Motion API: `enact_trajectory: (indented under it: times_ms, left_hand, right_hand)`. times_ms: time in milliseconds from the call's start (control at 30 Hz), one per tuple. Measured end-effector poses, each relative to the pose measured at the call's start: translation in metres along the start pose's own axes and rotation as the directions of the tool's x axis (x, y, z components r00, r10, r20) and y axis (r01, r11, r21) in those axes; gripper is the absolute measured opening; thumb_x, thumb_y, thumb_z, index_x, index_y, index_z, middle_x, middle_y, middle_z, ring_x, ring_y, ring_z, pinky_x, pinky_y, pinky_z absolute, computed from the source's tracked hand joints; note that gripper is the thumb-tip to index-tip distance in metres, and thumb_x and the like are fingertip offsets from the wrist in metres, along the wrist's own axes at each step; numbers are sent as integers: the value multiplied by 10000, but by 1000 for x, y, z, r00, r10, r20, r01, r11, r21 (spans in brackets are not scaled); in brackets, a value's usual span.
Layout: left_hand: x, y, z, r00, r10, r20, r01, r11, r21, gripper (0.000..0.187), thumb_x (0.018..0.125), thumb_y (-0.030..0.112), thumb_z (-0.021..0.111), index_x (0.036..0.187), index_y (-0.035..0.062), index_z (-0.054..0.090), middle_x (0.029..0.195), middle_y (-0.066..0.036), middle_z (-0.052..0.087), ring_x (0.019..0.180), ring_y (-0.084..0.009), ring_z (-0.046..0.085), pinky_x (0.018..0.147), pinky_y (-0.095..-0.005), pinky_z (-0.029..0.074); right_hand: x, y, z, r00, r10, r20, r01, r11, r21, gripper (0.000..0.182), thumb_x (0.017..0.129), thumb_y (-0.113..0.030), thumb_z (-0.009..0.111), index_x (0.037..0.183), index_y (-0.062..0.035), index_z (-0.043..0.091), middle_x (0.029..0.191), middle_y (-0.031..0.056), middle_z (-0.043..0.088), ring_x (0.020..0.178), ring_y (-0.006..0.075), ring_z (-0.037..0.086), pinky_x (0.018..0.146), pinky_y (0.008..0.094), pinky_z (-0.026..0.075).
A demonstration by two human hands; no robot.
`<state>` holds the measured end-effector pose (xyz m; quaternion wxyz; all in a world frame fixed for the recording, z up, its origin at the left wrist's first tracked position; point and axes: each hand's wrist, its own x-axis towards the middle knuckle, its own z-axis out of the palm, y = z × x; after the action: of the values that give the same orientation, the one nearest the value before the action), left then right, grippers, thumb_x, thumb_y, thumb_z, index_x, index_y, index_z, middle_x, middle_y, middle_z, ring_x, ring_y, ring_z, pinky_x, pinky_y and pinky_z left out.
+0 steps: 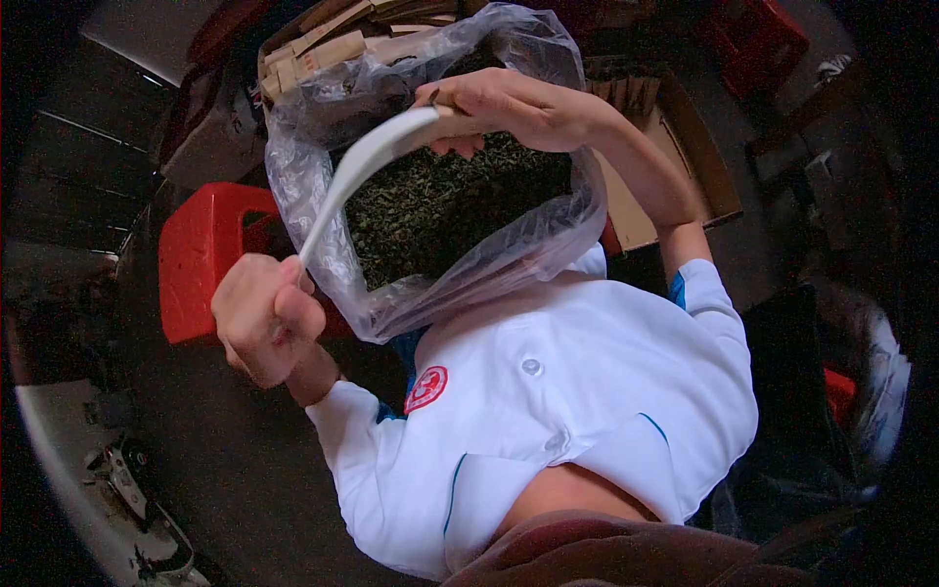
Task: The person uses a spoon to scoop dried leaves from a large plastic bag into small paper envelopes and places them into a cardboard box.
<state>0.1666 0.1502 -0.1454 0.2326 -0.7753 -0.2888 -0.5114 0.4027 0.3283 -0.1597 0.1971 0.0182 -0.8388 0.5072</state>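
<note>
A long curved white strip (377,147), perhaps paper or film, stretches between my hands above a clear plastic bag (308,201). My left hand (264,318) is closed in a fist at the strip's lower end, left of the bag. Bent over the bag's opening, my right hand (523,106) grips the upper end, where a tan part shows by the fingers. Some of its fingertips show beneath. The bag holds dark green dried leaves (430,210) that look like tea. What lies inside the left fist is hidden.
Tan paper packets (323,59) fill a cardboard box behind the bag. Another open cardboard box (699,147) is at the right. A red plastic stool (201,259) stands at the left. Something red (753,44) sits at the far right.
</note>
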Motion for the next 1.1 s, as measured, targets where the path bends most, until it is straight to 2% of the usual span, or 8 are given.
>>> enact_trajectory:
  times_ms: [100,200,400,633,833,933,1033,1100]
  left_hand:
    - [4,-9,6,999,-49,19,51,996,-68,121,871,52,570,867,-59,521,623,-116,602,431,-169,517,395,-286,421]
    - [22,-11,13,994,36,102,-30,998,-52,42,809,1,601,823,-20,568,615,-70,597,443,-163,532,434,-288,453]
    - [44,-11,26,873,254,417,-200,965,-168,64,756,10,620,806,6,581,570,-38,535,431,-162,509,398,-264,370]
    - [72,20,4,874,288,392,-236,956,-176,151,786,90,644,851,-21,565,549,-37,490,427,-170,463,401,-281,330]
    - [78,27,-10,815,392,425,-369,919,-141,112,809,59,606,850,-28,549,540,-44,483,427,-125,442,375,-252,298]
    - [76,15,-35,939,247,237,-255,967,1,66,821,27,573,846,-31,556,600,-74,537,437,-117,457,363,-264,330]
    - [56,-9,-58,963,-227,145,201,964,174,90,852,67,564,909,-2,552,750,-108,612,468,-112,519,377,-279,387]
    - [48,-37,-36,916,-191,353,26,906,423,77,864,106,571,902,43,550,695,-65,589,458,-120,537,393,-274,408]
  right_hand:
    - [0,-14,9,999,46,-6,-46,999,-28,490,982,-455,302,1075,-29,527,822,23,513,731,109,479,651,257,433]
    - [5,-10,20,995,90,33,-92,993,72,532,975,-433,334,1235,17,448,878,78,567,749,128,523,677,279,464]
    - [2,-11,18,986,107,131,-119,989,89,521,946,-418,443,1238,13,437,914,71,558,784,99,517,699,247,445]
    - [-15,-33,7,965,39,258,-122,941,315,562,819,-226,672,1256,33,432,1050,92,532,970,110,513,810,261,439]
    - [-19,-28,3,947,86,310,-136,980,144,555,778,-186,734,1214,45,480,1042,82,575,935,115,529,826,262,451]
    - [-29,-21,-9,983,-31,183,33,999,-10,562,775,-169,735,1222,46,472,1041,83,577,957,121,528,855,261,442]
    - [-39,-20,-15,988,-157,-11,152,970,-188,550,781,-174,728,1239,-6,475,1118,62,545,1001,146,539,876,289,456]
    - [-29,-6,-17,982,-183,-48,150,907,-394,603,709,-52,748,1252,-67,486,1198,83,481,1085,231,518,933,349,470]
